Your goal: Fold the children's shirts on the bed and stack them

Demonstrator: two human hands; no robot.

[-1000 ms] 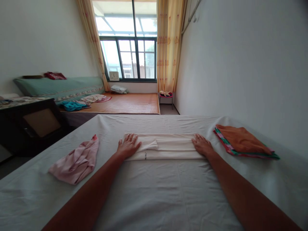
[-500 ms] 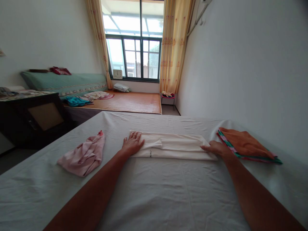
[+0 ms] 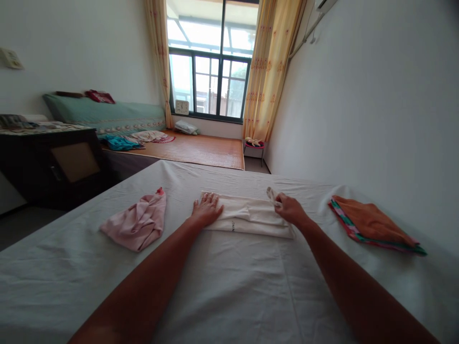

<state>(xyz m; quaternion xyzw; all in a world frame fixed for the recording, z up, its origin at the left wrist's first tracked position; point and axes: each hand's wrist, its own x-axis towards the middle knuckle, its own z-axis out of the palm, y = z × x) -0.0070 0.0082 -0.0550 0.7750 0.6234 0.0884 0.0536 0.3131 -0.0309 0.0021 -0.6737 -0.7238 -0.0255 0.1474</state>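
Observation:
A cream-white garment (image 3: 247,222), folded into a long strip with dark lettering on it, lies across the white-covered table (image 3: 229,282). Its exact kind I cannot tell. My left hand (image 3: 208,208) rests flat on the strip's left end, fingers spread. At the right end my right hand (image 3: 289,207) is closed on the garment's edge, which it holds raised and turned inward; a small loop of cloth sticks up past the fingers. To the left lies a crumpled pink cloth (image 3: 138,220). On the right sits a folded orange cloth (image 3: 373,220) with a green and pink patterned layer beneath.
Beyond the table stands a low bed (image 3: 208,150) with a woven mat and some clothes. A dark cabinet (image 3: 75,160) is at the left. White wall (image 3: 387,114) runs along the right. A small stool (image 3: 254,145) stands below the curtain (image 3: 267,76).
My right hand has moved left and slightly up, lifting the garment's right end and folding it inward, so the strip is shorter. My left hand stays on the left end. The view has shifted slightly.

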